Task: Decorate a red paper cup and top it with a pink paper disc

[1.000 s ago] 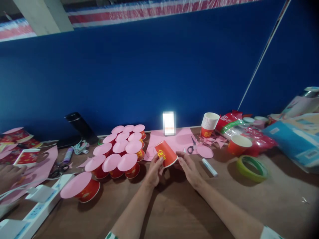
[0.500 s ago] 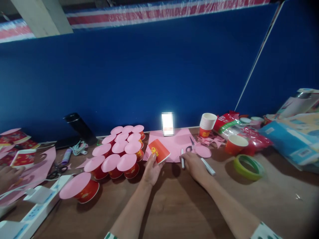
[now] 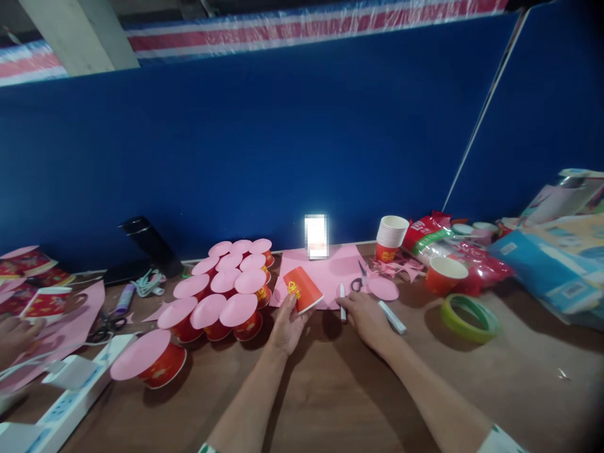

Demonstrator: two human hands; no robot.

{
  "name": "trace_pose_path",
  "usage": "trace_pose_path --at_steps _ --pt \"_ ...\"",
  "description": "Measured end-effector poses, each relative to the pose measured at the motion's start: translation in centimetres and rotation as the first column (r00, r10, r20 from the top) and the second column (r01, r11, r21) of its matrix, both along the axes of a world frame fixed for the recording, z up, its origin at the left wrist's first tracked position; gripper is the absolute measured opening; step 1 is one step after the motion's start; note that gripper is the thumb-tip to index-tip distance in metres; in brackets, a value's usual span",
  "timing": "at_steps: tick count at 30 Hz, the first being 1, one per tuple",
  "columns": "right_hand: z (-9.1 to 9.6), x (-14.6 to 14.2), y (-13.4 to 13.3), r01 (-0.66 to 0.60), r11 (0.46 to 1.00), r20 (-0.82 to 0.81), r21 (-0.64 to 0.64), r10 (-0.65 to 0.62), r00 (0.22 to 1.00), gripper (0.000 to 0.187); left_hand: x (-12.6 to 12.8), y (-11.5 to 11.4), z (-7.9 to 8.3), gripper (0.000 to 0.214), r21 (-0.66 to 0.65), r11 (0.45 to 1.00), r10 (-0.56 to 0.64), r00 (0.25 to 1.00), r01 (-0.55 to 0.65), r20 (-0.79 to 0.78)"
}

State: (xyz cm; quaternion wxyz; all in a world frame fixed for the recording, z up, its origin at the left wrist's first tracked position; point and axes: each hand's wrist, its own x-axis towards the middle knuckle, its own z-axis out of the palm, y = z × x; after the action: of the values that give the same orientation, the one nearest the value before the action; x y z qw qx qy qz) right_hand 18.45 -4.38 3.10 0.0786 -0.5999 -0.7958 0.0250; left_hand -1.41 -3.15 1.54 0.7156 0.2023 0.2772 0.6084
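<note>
My left hand (image 3: 289, 327) is closed round a red paper cup (image 3: 304, 290) with yellow lettering, tilted with its white-edged end toward me. My right hand (image 3: 367, 319) rests low over the table, its fingers closed at a slim white pen-like stick (image 3: 343, 303). A second white stick (image 3: 392, 317) lies beside that hand, on its right. Behind both hands lies a pink paper sheet (image 3: 325, 270), with scissors (image 3: 359, 277) and a pink paper disc (image 3: 383, 288) at its right end. Several red cups topped with pink discs (image 3: 238, 309) stand to the left.
A stack of paper cups (image 3: 391, 238), a single cup (image 3: 446, 275), a red plastic package (image 3: 431, 236) and green tape (image 3: 469, 318) are on the right. On the left are a power strip (image 3: 78, 402), a black bottle (image 3: 151, 242) and another person's hand (image 3: 16, 336).
The view has shifted slightly. My right hand and the white stick at its fingers have moved a little, the stick now standing straighter in view. The left hand still holds the cup.
</note>
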Motion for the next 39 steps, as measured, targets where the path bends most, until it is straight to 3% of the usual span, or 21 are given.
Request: trace_pose_path --at_steps 26,39 --pt "0.81 -0.13 -0.31 0.004 1.0 0.012 -0.03 -0.004 1.0 0.023 0.16 -0.3 0.12 0.027 -0.006 1.0 -0.028 1.0 0.028 -0.004" --pt "-0.18 -0.02 -0.14 0.015 0.999 -0.039 0.038 -0.013 0.999 0.021 0.18 -0.1 -0.27 0.023 -0.008 1.0 -0.017 1.0 0.017 0.012"
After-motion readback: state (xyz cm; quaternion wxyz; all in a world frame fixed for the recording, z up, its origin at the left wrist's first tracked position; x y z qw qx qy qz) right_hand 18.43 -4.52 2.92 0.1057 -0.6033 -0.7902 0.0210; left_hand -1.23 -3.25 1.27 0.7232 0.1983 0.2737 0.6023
